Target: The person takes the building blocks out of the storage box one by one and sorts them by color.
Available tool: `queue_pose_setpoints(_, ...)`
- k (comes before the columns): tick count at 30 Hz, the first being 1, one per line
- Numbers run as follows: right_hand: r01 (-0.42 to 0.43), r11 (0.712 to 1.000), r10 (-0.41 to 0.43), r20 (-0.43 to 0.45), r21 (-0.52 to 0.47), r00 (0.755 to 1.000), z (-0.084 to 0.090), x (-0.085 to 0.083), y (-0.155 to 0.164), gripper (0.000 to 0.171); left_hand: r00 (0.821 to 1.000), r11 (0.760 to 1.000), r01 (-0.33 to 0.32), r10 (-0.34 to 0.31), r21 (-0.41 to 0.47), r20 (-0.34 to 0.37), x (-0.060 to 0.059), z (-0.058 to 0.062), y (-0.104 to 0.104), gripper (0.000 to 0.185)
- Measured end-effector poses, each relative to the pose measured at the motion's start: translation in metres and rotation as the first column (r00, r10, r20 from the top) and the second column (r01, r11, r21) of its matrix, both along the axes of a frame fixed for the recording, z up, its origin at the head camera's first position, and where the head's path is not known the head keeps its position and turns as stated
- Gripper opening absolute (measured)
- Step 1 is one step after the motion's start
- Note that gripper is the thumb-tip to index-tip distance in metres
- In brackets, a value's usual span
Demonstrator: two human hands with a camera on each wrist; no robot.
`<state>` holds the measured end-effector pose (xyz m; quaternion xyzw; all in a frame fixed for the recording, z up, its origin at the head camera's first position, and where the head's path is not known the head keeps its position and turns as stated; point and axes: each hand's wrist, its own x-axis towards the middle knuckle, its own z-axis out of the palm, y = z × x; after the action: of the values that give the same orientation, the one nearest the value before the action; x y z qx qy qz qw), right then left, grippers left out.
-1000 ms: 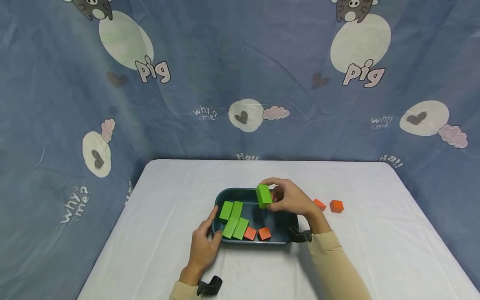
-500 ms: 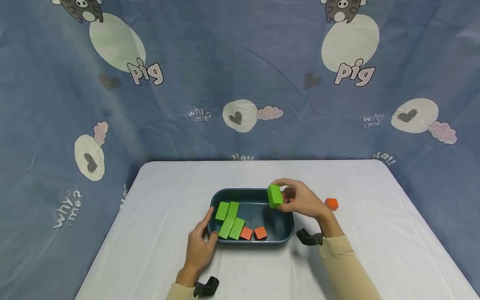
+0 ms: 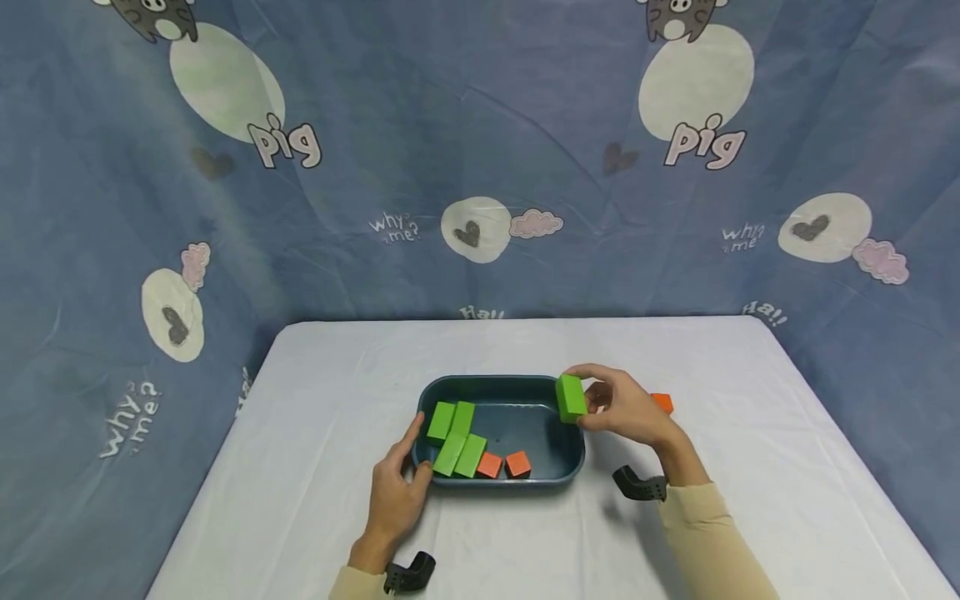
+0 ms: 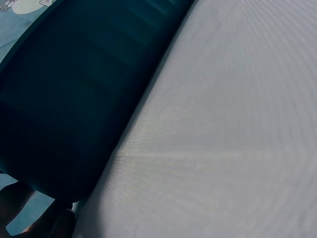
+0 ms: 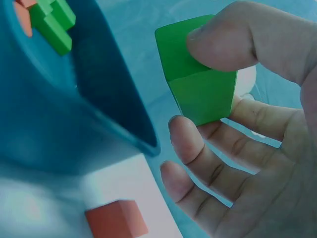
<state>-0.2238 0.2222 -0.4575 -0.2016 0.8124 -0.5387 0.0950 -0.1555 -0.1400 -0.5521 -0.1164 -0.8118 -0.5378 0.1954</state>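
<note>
Tray (image 3: 501, 390): four green blocks, two orange cubes inside. Right hand (image 3: 626, 410) pinches fifth green block (image 3: 571, 397) over right rim. Left hand (image 3: 395, 492), fingers relaxed, steadies left rim. One orange cube (image 3: 662, 402) remains on worktop (image 3: 337, 367).

Left hand (image 3: 395, 492) low, palm down, fingers relaxed, thumb stretched forward, fingertips against tray's (image 3: 501, 392) near-left corner. Left forearm enters from bottom edge, beige sleeve at wrist, black camera mount beneath.

Right hand (image 3: 626, 410) raised, reaching in from my right, wrist bent. Thumb on top and curled fingers (image 5: 190, 144) below pinch green block (image 3: 572, 397); I see thumb pad pressed on upper face in right wrist view. Right forearm angled from lower right, beige sleeve, black mount under wrist.
</note>
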Motion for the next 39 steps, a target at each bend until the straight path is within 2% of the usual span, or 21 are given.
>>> queue_pose_setpoints(5,0.008,1.000,-0.008,-0.003,0.007,1.000,-0.004,0.005,0.008,0.057,1.000,1.000,0.008,-0.008,0.014,-0.004,0.001,0.001,-0.001,0.076)
queue_pose_setpoints(13,0.045,0.999,-0.044,-0.057,0.013,0.997,-0.007,0.015,0.021,0.059,1.000,1.000,0.010,-0.009,0.024,-0.013,0.000,0.000,-0.002,0.076)
queue_pose_setpoints(26,0.077,0.994,-0.075,-0.034,0.081,0.997,-0.010,0.031,0.030,0.061,1.000,1.000,0.017,-0.017,0.017,0.007,-0.001,-0.001,0.001,0.075)
queue_pose_setpoints(31,0.077,0.995,-0.075,-0.035,0.060,0.997,-0.016,0.037,0.034,0.064,0.999,1.000,0.000,-0.001,0.003,0.042,0.000,-0.002,0.001,0.075)
queue_pose_setpoints(35,0.059,0.997,-0.058,-0.040,0.043,0.998,-0.021,0.041,0.034,0.063,0.999,1.000,-0.006,0.006,0.011,0.046,0.000,-0.001,0.000,0.075)
queue_pose_setpoints(39,0.076,0.996,-0.074,-0.029,0.054,0.997,-0.028,0.047,0.034,0.062,0.999,1.000,0.008,-0.009,0.029,0.039,0.001,0.001,0.001,0.074)
